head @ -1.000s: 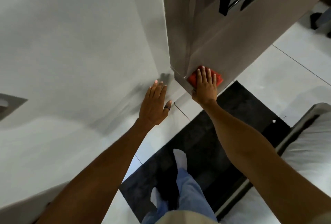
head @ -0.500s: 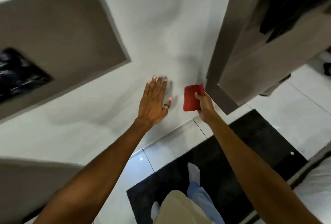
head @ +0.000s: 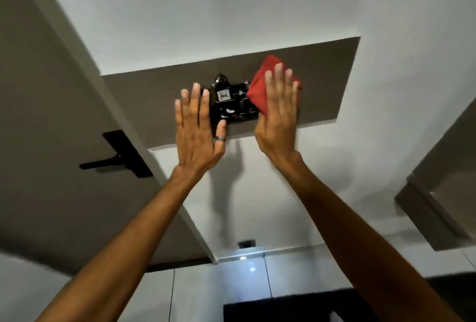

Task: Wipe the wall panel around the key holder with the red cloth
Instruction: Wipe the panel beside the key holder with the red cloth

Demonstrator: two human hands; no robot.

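Observation:
A grey-brown wall panel is set in the white wall, with a black key holder at its middle. My right hand lies flat on the folded red cloth, pressing it against the panel at the key holder's right edge. My left hand is spread flat on the panel, covering the key holder's left end; it wears a ring on the thumb.
A grey door with a black handle stands left of the panel. A grey cabinet edge juts in at right. Below are a small wall socket, pale floor tiles and a black mat.
My view swung up from the floor and the low cabinet corner to the panel. My right hand carried the red cloth up onto the panel. My left hand moved from the white wall to beside the key holder.

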